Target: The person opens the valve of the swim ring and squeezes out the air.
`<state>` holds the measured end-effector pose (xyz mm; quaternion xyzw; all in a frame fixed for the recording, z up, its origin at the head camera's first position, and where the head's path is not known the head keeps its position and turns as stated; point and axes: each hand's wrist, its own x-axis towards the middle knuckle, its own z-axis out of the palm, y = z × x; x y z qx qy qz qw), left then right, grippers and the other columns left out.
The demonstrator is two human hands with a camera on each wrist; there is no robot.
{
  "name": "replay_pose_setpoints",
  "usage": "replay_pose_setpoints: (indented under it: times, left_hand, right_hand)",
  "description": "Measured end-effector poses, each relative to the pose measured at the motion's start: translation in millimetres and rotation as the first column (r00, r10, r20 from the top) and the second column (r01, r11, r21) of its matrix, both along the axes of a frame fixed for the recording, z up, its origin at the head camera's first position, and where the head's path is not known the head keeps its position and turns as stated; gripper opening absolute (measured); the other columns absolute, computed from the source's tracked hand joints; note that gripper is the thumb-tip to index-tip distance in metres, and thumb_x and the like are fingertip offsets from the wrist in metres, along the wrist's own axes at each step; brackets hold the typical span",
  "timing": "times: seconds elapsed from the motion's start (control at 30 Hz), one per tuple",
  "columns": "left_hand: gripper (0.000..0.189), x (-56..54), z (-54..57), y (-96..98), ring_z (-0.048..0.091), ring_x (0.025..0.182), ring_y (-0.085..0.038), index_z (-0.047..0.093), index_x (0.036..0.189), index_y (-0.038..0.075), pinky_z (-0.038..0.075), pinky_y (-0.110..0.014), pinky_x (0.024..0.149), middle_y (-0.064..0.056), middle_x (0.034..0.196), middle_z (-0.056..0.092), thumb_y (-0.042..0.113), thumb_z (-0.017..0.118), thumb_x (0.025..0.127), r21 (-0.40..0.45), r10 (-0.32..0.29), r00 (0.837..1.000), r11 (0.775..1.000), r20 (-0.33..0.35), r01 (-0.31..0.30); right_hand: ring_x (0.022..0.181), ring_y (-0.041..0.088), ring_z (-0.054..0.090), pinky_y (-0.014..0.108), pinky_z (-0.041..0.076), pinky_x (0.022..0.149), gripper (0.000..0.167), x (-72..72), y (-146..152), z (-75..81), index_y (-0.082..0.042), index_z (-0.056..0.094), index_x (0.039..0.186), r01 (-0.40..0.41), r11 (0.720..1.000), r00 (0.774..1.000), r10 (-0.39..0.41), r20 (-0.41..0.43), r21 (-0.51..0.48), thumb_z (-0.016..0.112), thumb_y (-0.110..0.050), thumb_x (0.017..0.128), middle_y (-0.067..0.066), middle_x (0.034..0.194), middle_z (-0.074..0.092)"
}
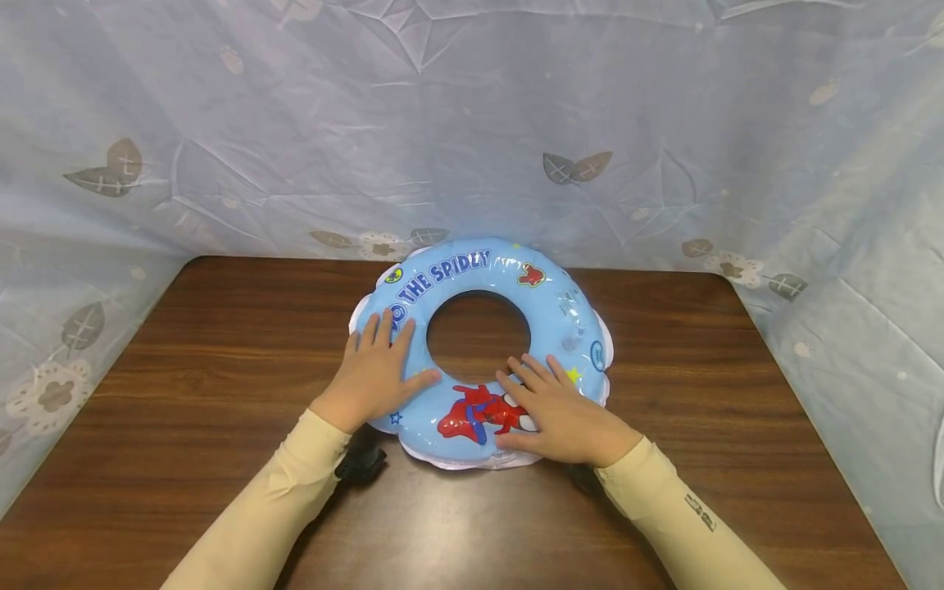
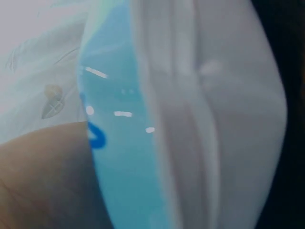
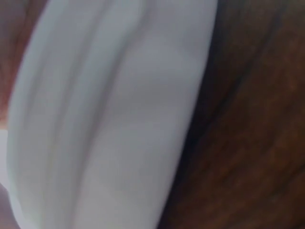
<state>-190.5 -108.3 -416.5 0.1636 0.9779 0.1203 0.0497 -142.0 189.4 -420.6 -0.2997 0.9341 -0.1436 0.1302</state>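
An inflated light-blue swim ring point(image 1: 509, 266) with a white underside lies on the wooden table, printed with "THE SPIDLY" lettering and a red-and-blue figure. My left hand point(image 1: 376, 373) rests on the ring's left side, fingers straight and spread, thumb toward the hole. On its lower right lies my right hand point(image 1: 564, 414), fingers extended over the printed figure and up to the inner rim. In the left wrist view, the ring's blue side and white underside point(image 2: 228, 114) fill most of the picture beside the hand. Close up in the right wrist view is the white underside point(image 3: 128, 124).
The brown wooden table point(image 1: 737, 426) extends to both sides of the ring. A pale grey curtain point(image 1: 472, 123) with leaf and flower prints hangs along the back and both sides. A black wrist device point(image 1: 361, 460) shows under the left wrist.
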Motion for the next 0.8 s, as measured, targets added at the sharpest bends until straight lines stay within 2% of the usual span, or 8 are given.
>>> replay_pose_setpoints:
  times: [0.2, 0.3, 0.43, 0.53, 0.67, 0.73, 0.8]
  left_hand:
    - [0.104, 2.5, 4.0, 3.6, 0.012, 0.155, -0.051, 0.026, 0.164, 0.007, 0.017, -0.073, 0.118, -0.026, 0.170, 0.016, 0.072, 0.059, 0.090, 0.000, -0.036, 0.999, 0.999, -0.008, 0.036]
    - [0.107, 7.3, 8.8, 8.1, 0.011, 0.156, -0.050, 0.028, 0.164, 0.011, 0.015, -0.073, 0.119, -0.024, 0.170, 0.016, 0.077, 0.059, 0.086, 0.005, -0.093, 0.996, 0.996, 0.001, 0.093]
    - [0.105, 14.6, 13.9, 14.3, 0.012, 0.156, -0.048, 0.037, 0.162, 0.014, 0.012, -0.073, 0.119, -0.022, 0.169, 0.022, 0.081, 0.058, 0.084, 0.013, -0.183, 0.983, 0.983, 0.025, 0.182]
    - [0.103, 18.6, 15.9, 17.7, 0.015, 0.156, -0.045, 0.042, 0.160, 0.016, 0.011, -0.071, 0.120, -0.019, 0.169, 0.026, 0.083, 0.058, 0.083, 0.011, -0.255, 0.966, 0.967, 0.051, 0.255]
    - [0.102, 23.2, 16.8, 21.8, 0.018, 0.156, -0.041, 0.044, 0.159, 0.017, 0.012, -0.068, 0.122, -0.016, 0.167, 0.032, 0.080, 0.065, 0.080, 0.025, -0.364, 0.926, 0.932, 0.098, 0.363]
    - [0.104, 25.7, 16.3, 23.8, 0.020, 0.156, -0.040, 0.043, 0.159, 0.018, 0.012, -0.067, 0.122, -0.015, 0.166, 0.033, 0.077, 0.070, 0.077, 0.039, -0.398, 0.908, 0.917, 0.135, 0.396]
    - [0.107, 28.1, 15.7, 25.7, 0.020, 0.156, -0.039, 0.042, 0.160, 0.018, 0.010, -0.067, 0.122, -0.014, 0.167, 0.033, 0.074, 0.074, 0.075, 0.044, -0.410, 0.895, 0.912, 0.175, 0.409]
  right_hand:
    - [0.159, 0.038, 0.012, 0.060, 0.002, 0.126, 0.096, 0.6, 0.3, -0.4, -0.010, 0.034, 0.162, -0.008, 1.000, 0.999, 0.008, -0.032, -0.001, 0.061, -0.069, 0.091, 0.015, 0.170, 0.025]
    - [0.158, 0.039, 0.013, 0.060, 0.002, 0.125, 0.096, 0.9, 0.0, -0.6, -0.009, 0.035, 0.162, -0.014, 1.000, 0.999, 0.014, -0.045, -0.001, 0.061, -0.069, 0.091, 0.016, 0.169, 0.026]
    - [0.158, 0.039, 0.014, 0.061, 0.003, 0.125, 0.096, 1.2, -1.2, 0.4, -0.007, 0.035, 0.161, -0.019, 1.000, 0.998, 0.020, -0.056, 0.003, 0.060, -0.069, 0.091, 0.017, 0.169, 0.027]
    - [0.158, 0.039, 0.015, 0.061, 0.003, 0.125, 0.096, 1.1, -1.8, 0.7, -0.007, 0.035, 0.161, -0.017, 1.000, 0.998, 0.017, -0.054, 0.006, 0.060, -0.069, 0.091, 0.016, 0.169, 0.027]
    - [0.158, 0.039, 0.015, 0.061, 0.002, 0.125, 0.096, 1.8, -2.2, 1.8, -0.007, 0.035, 0.161, -0.015, 1.000, 0.999, 0.016, -0.052, 0.006, 0.061, -0.068, 0.091, 0.016, 0.169, 0.028]
    - [0.158, 0.039, 0.015, 0.061, 0.002, 0.125, 0.097, 2.4, -2.1, 2.1, -0.006, 0.035, 0.161, -0.019, 1.000, 0.998, 0.019, -0.055, 0.002, 0.061, -0.068, 0.091, 0.016, 0.169, 0.028]
    - [0.158, 0.038, 0.015, 0.060, 0.003, 0.125, 0.097, 2.8, -2.1, 2.1, -0.006, 0.036, 0.161, -0.022, 1.000, 0.998, 0.022, -0.057, 0.002, 0.061, -0.068, 0.091, 0.016, 0.168, 0.029]
